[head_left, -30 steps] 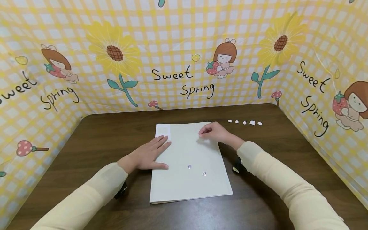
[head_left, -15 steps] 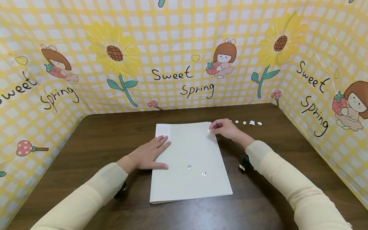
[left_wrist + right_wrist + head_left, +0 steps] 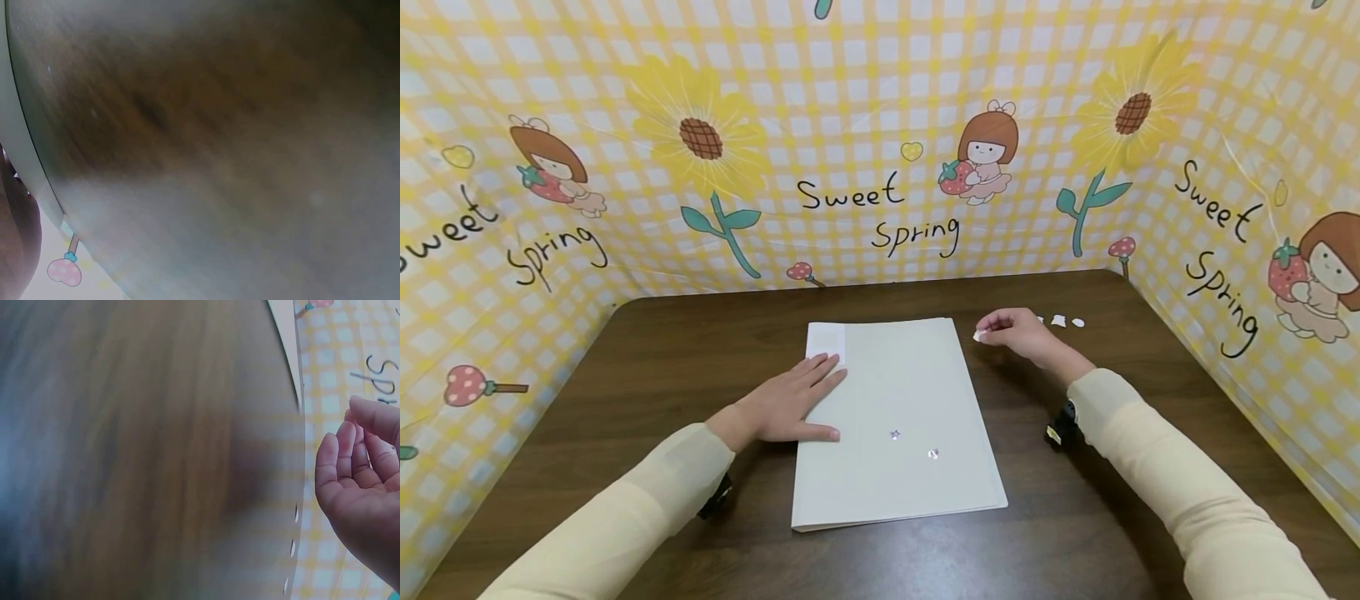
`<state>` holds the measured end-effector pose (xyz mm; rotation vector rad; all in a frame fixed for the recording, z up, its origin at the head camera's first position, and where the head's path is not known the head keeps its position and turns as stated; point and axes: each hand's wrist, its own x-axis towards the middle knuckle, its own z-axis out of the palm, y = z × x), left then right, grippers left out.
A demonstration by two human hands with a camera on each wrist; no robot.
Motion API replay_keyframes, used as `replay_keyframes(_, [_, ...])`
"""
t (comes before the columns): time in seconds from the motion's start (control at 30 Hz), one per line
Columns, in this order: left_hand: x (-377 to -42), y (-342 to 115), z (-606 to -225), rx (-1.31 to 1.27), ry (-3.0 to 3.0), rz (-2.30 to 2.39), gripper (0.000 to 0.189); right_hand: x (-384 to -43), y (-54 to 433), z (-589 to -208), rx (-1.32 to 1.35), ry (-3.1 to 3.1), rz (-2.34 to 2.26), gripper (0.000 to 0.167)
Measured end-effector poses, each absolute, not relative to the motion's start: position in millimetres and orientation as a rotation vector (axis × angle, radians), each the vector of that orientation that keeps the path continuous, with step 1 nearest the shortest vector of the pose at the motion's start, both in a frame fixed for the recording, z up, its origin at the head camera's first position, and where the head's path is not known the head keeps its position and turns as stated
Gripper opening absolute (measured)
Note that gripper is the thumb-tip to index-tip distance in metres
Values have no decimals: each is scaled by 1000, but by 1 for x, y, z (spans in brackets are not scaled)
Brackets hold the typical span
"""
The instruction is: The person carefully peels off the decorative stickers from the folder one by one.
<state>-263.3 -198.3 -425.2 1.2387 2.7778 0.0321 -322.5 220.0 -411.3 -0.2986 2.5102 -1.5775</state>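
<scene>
A white folder [image 3: 887,483] lies on the brown table in the head view. My left hand [image 3: 782,404] rests flat on its left side, fingers spread, just below a pale printed label [image 3: 825,342]. Two small shiny stickers, a star-shaped one [image 3: 894,434] and another [image 3: 933,453], sit on the folder's lower half. Beyond the folder's right edge, my right hand [image 3: 1018,335] pinches a small white piece [image 3: 979,336] between thumb and fingertips. In the right wrist view the right hand [image 3: 365,475] has its fingers curled toward the thumb; the piece cannot be made out there.
Several small white pieces [image 3: 1058,321] lie in a row at the back right of the table [image 3: 662,350]; my right hand hides some. A checked yellow cloth [image 3: 850,108] with printed flowers surrounds the back and sides. The left wrist view is mostly blurred tabletop.
My right hand has moved rightward off the folder to the table beside it, carrying the white piece, and now covers part of the row. The left hand has stayed put.
</scene>
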Motion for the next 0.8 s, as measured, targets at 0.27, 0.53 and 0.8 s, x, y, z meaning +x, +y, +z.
replay_keyframes(0.27, [-263,-198,-425,1228,2775,20,104,-320,247,-412,-237,2537,-1597,31])
replay_keyframes(0.53, [-262,-198,-424,1223,2774,30,103,-320,277,-411,-128,2600,-1597,32])
replay_keyframes(0.8, [-263,-198,-426,1220,2777,40,102,-319,311,-407,-2,2586,-1720,39])
